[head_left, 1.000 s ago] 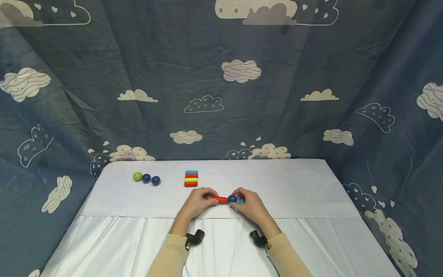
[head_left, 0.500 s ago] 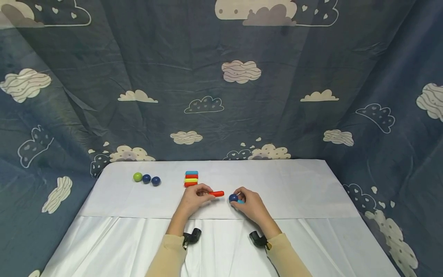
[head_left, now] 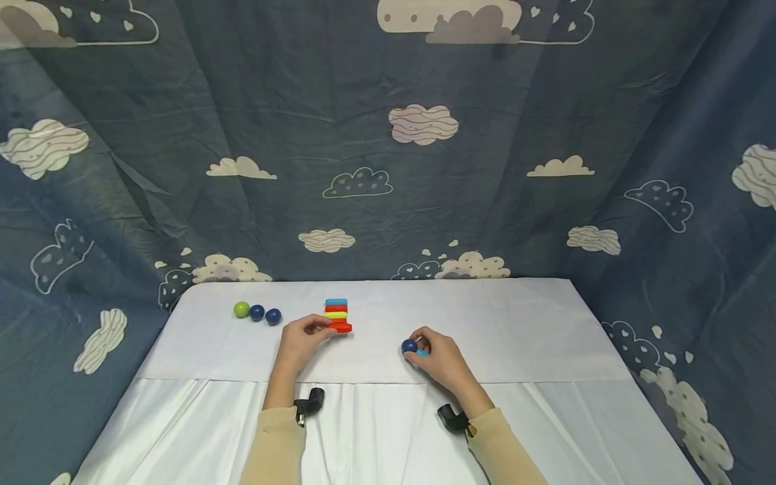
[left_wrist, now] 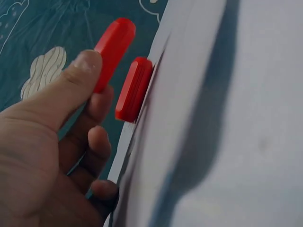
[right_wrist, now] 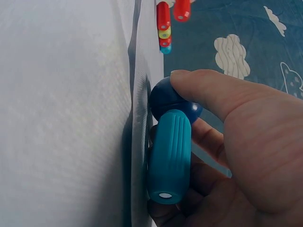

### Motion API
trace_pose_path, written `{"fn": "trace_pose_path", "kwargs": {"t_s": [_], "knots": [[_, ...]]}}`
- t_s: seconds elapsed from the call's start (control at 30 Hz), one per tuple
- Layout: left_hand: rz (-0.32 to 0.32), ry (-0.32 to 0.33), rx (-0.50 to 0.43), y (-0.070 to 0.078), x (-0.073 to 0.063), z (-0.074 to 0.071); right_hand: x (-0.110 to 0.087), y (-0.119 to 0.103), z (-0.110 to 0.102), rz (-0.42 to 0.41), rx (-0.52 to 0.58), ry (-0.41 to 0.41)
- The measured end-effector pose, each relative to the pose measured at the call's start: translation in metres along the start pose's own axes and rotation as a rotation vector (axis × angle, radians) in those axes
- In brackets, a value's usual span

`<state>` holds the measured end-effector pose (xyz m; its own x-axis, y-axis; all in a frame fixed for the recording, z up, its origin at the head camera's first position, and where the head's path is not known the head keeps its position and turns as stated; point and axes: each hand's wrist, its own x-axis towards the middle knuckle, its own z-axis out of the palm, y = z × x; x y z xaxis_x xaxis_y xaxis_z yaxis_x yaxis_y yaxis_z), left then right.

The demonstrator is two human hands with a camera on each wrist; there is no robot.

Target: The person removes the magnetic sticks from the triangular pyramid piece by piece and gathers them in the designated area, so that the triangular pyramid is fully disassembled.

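My left hand (head_left: pixel 300 342) pinches a red rod (left_wrist: pixel 115 47) between thumb and fingers, close by the near end of the row of coloured rods. In the left wrist view another red rod (left_wrist: pixel 134 90) lies on the cloth beside the held one. My right hand (head_left: pixel 438 356) holds a dark blue ball (right_wrist: pixel 166 97), its thumb on top. A light blue rod (right_wrist: pixel 169 156) with ridged sides is joined to that ball and points back toward the palm.
The row has a blue rod (head_left: pixel 336 302), a yellow rod (head_left: pixel 335 314) and red ones. Left of it on the white cloth (head_left: pixel 515 330) sit a green ball (head_left: pixel 241 309) and two dark blue balls (head_left: pixel 257 312). A dark cloud-print curtain (head_left: pixel 364 222) rises behind.
The left hand has drawn the red rod away from the blue ball and carried it left to the row of rods. The right hand has stayed almost still with the ball and light blue rod.
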<state>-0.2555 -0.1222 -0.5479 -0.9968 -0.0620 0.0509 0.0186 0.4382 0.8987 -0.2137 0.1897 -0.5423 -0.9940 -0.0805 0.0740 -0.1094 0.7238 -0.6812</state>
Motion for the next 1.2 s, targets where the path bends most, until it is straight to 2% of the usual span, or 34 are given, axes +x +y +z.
{"fn": "trace_pose_path", "kwargs": {"t_s": [0.3,0.6,0.9,1.07,1.2], "knots": [[-0.007,0.041,0.113,-0.0044,0.0062,-0.0031,-0.0007,0.0005,-0.0007,-0.011,-0.014,0.009],[0.051,0.059,0.236,-0.0023,0.005,0.0023,0.0006,0.0005,-0.0003,0.013,-0.008,-0.003],[0.029,0.096,0.206,-0.002,0.004,0.0049,0.0005,0.0008,0.0013,0.008,-0.008,0.0],[0.033,0.081,0.199,-0.0028,0.0037,0.0041,-0.0002,0.0012,0.0015,0.005,-0.01,0.002],[0.065,0.062,0.174,0.0002,0.003,0.0053,-0.0002,0.0019,0.0016,-0.001,-0.02,0.004]]}}
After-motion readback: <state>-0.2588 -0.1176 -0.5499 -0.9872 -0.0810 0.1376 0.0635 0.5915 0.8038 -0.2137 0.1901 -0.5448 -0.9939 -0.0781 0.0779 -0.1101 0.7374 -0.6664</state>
